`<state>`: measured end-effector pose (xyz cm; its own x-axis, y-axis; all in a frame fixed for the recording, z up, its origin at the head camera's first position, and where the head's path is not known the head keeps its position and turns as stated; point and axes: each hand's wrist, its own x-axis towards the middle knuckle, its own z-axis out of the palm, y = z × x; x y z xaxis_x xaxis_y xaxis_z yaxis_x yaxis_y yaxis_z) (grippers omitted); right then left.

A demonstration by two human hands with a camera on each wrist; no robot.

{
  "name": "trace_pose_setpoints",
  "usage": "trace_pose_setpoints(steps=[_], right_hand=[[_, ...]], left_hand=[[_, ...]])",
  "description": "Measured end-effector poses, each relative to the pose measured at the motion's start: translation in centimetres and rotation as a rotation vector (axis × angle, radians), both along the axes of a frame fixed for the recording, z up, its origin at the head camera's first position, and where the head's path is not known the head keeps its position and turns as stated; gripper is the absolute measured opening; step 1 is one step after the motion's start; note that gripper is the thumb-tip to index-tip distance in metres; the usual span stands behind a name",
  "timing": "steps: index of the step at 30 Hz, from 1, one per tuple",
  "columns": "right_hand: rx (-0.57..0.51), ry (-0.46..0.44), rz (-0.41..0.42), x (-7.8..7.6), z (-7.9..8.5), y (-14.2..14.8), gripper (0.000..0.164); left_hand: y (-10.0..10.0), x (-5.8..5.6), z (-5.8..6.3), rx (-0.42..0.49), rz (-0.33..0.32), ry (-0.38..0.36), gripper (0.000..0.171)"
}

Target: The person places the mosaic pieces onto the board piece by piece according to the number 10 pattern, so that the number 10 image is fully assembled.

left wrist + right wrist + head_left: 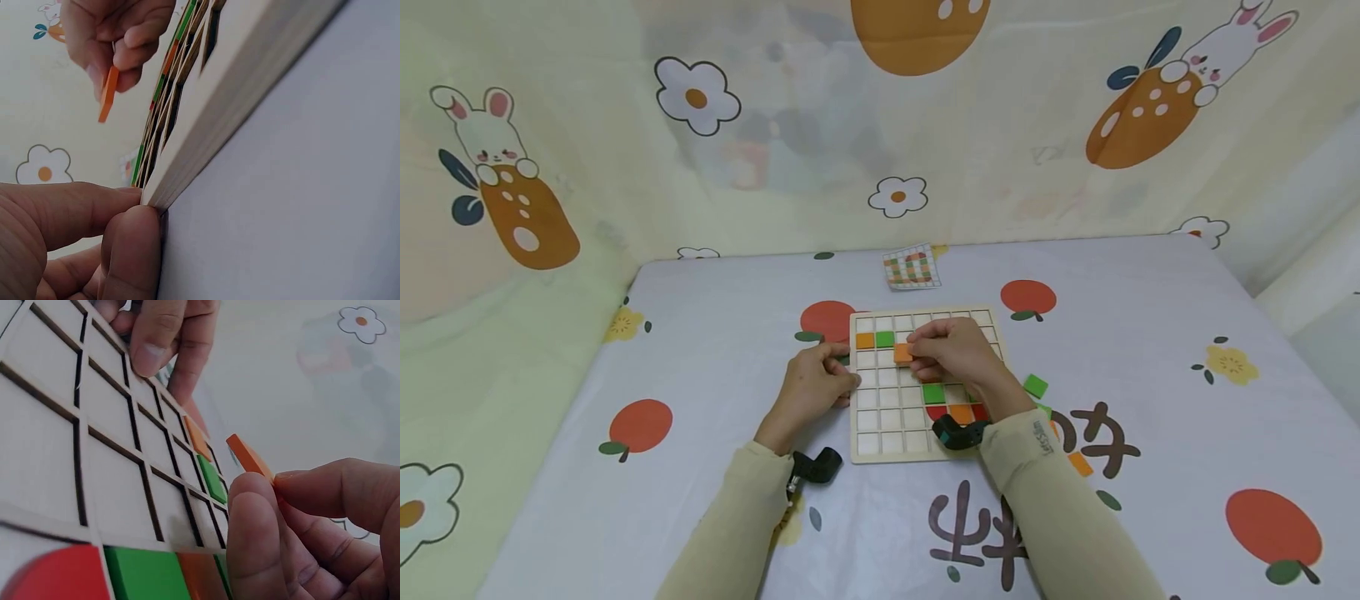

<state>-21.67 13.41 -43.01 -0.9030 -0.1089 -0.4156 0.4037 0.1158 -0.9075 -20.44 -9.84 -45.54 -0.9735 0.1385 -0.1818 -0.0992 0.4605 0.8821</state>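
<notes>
A pale wooden grid board point(869, 442) lies on the table, with square cells divided by thin strips. My right hand point(953, 348) pinches an orange square tile point(249, 457) between thumb and fingertips, above the upper part of the board. At the board's left edge, my left hand point(812, 379) holds the rim, thumb and index finger meeting on it in the left wrist view. An orange tile point(865, 340) and a green tile point(885, 338) sit side by side in an upper row. Lower down are a green tile point(933, 393), an orange tile point(959, 414) and red pieces point(936, 412), partly hidden by my right wrist.
Beyond the board lies a small card point(912, 268) printed with a coloured grid pattern. Loose tiles, among them a green one point(1036, 385) and an orange one point(1080, 464), lie right of the board near my right sleeve point(1060, 492). A patterned cloth covers the table.
</notes>
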Motion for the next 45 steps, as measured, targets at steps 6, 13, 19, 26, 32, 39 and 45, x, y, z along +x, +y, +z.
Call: trace_pose_setpoints(steps=[6,13,19,26,32,39,45], right_hand=[[0.050,0.015,0.054,-0.7,0.1,-0.9,0.021],[0.099,0.033,0.069,-1.3,0.1,-1.9,0.016],[0.122,0.054,0.068,-1.3,-0.4,-2.0,0.015],[0.127,0.045,0.057,-1.3,-0.7,-2.0,0.013],[0.142,0.061,0.059,-1.3,-1.0,-2.1,0.012],[0.140,0.065,0.055,-1.2,-1.0,-2.2,0.012],[0.117,0.059,0.063,-1.2,-1.1,-1.9,0.014]], left_hand=[[0.1,0.1,0.2,-0.010,0.005,-0.010,0.048],[0.0,-0.1,-0.1,0.002,0.003,-0.015,0.048],[0.0,-0.1,-0.1,0.008,-0.001,-0.021,0.049],[0.1,0.0,0.0,0.001,0.003,-0.016,0.048],[0.1,0.0,0.0,0.008,0.010,-0.019,0.048],[0.0,0.0,0.0,0.015,0.007,-0.015,0.049],[0.0,0.1,0.2,0.014,0.007,-0.021,0.049]])
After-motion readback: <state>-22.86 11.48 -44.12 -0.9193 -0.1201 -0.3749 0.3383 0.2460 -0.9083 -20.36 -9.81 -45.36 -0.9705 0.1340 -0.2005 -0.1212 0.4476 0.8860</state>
